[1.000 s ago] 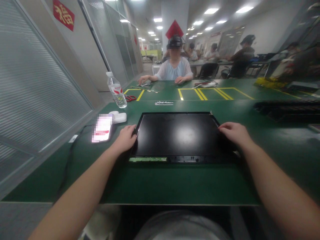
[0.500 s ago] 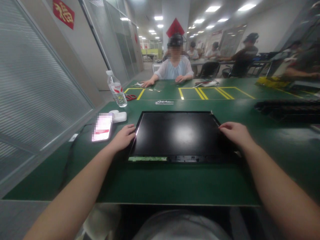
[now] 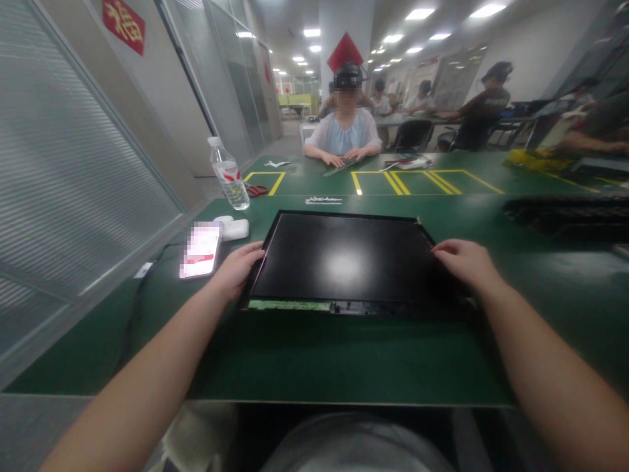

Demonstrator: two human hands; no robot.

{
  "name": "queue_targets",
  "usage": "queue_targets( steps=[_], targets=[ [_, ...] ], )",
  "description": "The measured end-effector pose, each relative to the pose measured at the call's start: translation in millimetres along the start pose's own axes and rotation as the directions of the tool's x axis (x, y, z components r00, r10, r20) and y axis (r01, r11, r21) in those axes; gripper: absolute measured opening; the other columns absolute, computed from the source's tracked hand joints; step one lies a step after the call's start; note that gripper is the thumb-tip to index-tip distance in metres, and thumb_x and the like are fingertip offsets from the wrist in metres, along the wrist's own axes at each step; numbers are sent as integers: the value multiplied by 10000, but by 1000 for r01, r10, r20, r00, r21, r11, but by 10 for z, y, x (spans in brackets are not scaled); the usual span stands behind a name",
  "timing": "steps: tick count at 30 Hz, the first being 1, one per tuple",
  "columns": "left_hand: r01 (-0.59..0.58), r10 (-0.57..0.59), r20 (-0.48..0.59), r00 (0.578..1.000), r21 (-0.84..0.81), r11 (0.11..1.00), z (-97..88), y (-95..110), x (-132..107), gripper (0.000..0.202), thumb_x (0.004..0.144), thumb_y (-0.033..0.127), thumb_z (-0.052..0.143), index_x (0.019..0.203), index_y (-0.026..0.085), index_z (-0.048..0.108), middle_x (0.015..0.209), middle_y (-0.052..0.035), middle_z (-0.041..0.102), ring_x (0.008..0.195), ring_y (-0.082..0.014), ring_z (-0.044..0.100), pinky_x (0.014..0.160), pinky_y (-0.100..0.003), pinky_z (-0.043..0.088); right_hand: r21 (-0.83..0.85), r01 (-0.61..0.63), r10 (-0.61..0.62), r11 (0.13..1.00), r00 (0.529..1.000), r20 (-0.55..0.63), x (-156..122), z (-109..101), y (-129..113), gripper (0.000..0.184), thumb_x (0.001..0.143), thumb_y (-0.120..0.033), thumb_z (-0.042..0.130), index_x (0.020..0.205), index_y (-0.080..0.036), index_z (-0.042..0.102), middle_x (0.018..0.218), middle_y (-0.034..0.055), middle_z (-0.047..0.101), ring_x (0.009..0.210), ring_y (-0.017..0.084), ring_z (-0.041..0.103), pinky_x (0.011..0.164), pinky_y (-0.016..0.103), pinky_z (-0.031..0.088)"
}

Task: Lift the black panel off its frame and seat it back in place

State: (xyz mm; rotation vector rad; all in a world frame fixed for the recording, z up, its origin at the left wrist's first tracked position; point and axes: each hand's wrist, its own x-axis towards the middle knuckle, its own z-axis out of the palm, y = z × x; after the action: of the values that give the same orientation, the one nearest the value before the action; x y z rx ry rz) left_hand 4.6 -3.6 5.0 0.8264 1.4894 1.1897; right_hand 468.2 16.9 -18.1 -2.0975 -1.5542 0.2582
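A flat black display panel [image 3: 344,262] lies in front of me on the green table [image 3: 314,360], with a green circuit strip [image 3: 289,305] along its near edge. My left hand [image 3: 234,269] grips the panel's left edge, fingers curled around it. My right hand [image 3: 464,262] holds the right edge, fingers bent over it. The panel's left side appears slightly raised off the table.
A lit phone [image 3: 200,249] and a white case [image 3: 234,228] lie left of the panel, a water bottle [image 3: 227,174] and red scissors [image 3: 255,191] behind them. A person [image 3: 346,128] sits opposite; others work at the back right. Dark trays [image 3: 565,216] sit on the right.
The panel's left side has lifted and shifted a little left with my left hand. The person opposite drew both hands together onto a dark item.
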Motion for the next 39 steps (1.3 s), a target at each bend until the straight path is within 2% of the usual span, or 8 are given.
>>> queue_targets(
  steps=[6, 12, 17, 26, 29, 32, 36, 39],
  targets=[
    [99, -93, 65, 994, -109, 989, 9, -18, 32, 537, 900, 52, 678, 1430, 140, 678, 738, -21, 789, 506, -178, 716, 492, -250, 591, -6, 9, -9, 1000, 1000, 8, 24, 15, 35, 168, 833, -257, 663, 831, -263, 831, 877, 59, 812, 836, 274, 730, 779, 393, 539],
    [101, -93, 60, 994, -141, 985, 1, -24, 39, 889, 884, 20, 716, 1688, 246, 414, 842, -17, 817, 433, -144, 665, 459, -239, 576, -9, 9, -9, 1000, 1000, 11, 24, 19, 31, 175, 824, -265, 659, 836, -265, 834, 875, 56, 809, 837, 270, 733, 785, 387, 548],
    [128, -112, 149, 982, -100, 987, -15, -12, 20, 792, 868, 46, 794, 1598, 222, 543, 852, -38, 833, 473, -171, 713, 476, -267, 619, -18, 16, -16, 1000, 1000, -8, 17, 24, 31, 188, 818, -276, 653, 838, -259, 839, 876, 68, 805, 831, 271, 735, 795, 391, 560],
    [95, -89, 126, 988, -43, 995, -41, -2, 19, 490, 804, -38, 661, 1260, 110, 760, 789, -77, 825, 572, -204, 763, 511, -262, 609, 10, 10, -10, 1000, 1000, -22, 40, 43, 60, 156, 805, -275, 672, 809, -273, 828, 840, 54, 799, 831, 274, 727, 789, 392, 554],
    [48, -55, 120, 991, 65, 997, -112, -14, 58, 333, 785, 29, 647, 1076, 113, 787, 812, -97, 816, 665, -212, 778, 570, -262, 611, 23, 15, -15, 1000, 1000, -20, 44, 45, 62, 149, 795, -288, 674, 794, -276, 823, 787, 45, 784, 809, 267, 725, 774, 384, 550],
    [-22, -8, 107, 994, 272, 962, -197, -41, 107, 143, 834, 225, 701, 951, 169, 762, 828, -76, 792, 694, -215, 743, 580, -279, 580, 48, 0, 0, 999, 1000, 7, 40, 41, 47, 161, 792, -297, 670, 808, -267, 827, 738, 39, 771, 779, 260, 726, 771, 384, 544],
    [-78, 65, 44, 997, 486, 870, -268, -81, 152, 257, 750, 428, 811, 851, 203, 735, 677, -6, 667, 648, -214, 625, 510, -258, 406, 94, -16, 12, 995, 999, 43, 22, 36, 11, 175, 794, -290, 667, 837, -253, 832, 731, 35, 766, 760, 255, 726, 804, 391, 544],
    [-144, 145, 51, 988, 650, 746, -291, -88, 159, 362, 699, 524, 832, 849, 208, 737, 738, -33, 713, 723, -255, 652, 584, -299, 432, 107, -23, 18, 994, 998, 52, 14, 36, 0, 171, 802, -285, 668, 842, -252, 831, 740, 33, 767, 766, 257, 729, 827, 399, 544]
  ],
)
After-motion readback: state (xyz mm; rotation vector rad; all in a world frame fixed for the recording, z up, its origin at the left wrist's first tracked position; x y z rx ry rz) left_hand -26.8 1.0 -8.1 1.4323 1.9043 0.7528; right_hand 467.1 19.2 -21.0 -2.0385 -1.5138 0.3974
